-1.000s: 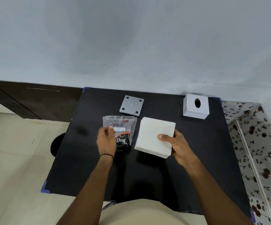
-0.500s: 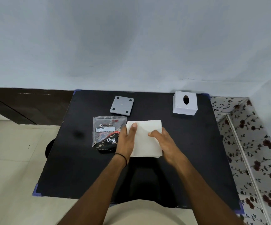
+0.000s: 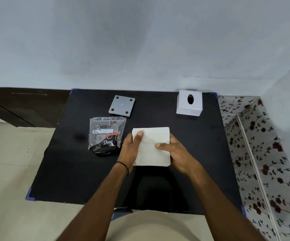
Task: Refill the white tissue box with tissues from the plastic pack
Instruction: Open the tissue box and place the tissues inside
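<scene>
A white stack of tissues [image 3: 153, 146] lies flat in the middle of the black table [image 3: 74, 171]. My left hand [image 3: 132, 148] grips its left edge, thumb on top. My right hand [image 3: 173, 153] grips its right edge, thumb lying across the top sheet. The plastic pack [image 3: 106, 134], clear with a black and red print, lies flat just left of the stack and looks emptied. The white tissue box [image 3: 189, 104] stands at the far right of the table, its oval slot facing up. A grey square base plate [image 3: 122, 105] with dark feet lies at the back centre.
The table stands against a pale wall. A dark skirting board [image 3: 24, 105] runs at the left. Beige floor tiles [image 3: 10, 162] lie to the left, flower-patterned tiles [image 3: 262, 153] to the right. My lap shows at the bottom edge.
My left hand left the plastic pack and took the left edge of the tissue stack. The stack came down flat on the table, squared between both hands.
</scene>
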